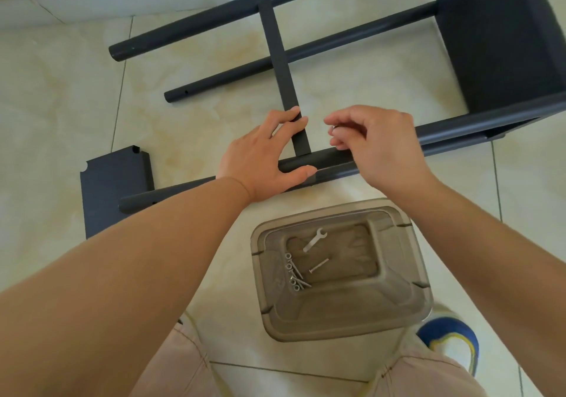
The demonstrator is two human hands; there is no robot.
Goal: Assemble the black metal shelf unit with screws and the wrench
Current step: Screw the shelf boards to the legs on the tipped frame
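Trousers (183, 363): pale pink-beige cloth with a stitched seam, at the bottom edge on both sides.
Shoe (450, 340): blue, yellow and white, rounded toe, at the lower right.
Container (340, 269): smoky translucent plastic, rectangular with rounded corners, standing on the floor between the knees; its top has a sunken rectangular well.
Wrench (315, 239): small, flat, bright metal, open-ended, lying in the well at a slant.
Screws (318, 265): one long silvery screw lies alone in the well; more screws with round washers or nuts are bunched at the well's left edge.
Floor (61, 114): glossy cream tiles with faint marbling and thin dark grout lines.
Loose panel (113, 188): flat matt black metal with notched corners, lying on the floor at the left, partly under the nearest tube's end.
Nearest tube (376, 159): round, dark matt metal, running from lower left to upper right across the floor.
Left hand (260, 163): fingers mostly straight, thumb pressed on the nearest tube, fingertips resting on the crossbar where it meets the tube.
Right hand (376, 145): fingers curled, pinching a small shiny metal piece (334, 127) just above the nearest tube; I cannot tell which kind of fastener.
Crossbar (280, 62): flat black strip, joining the nearest tube to the far one.
Shelf unit (502, 38): lying on its side on the floor, with two further round tubes and a textured black panel at the upper right.
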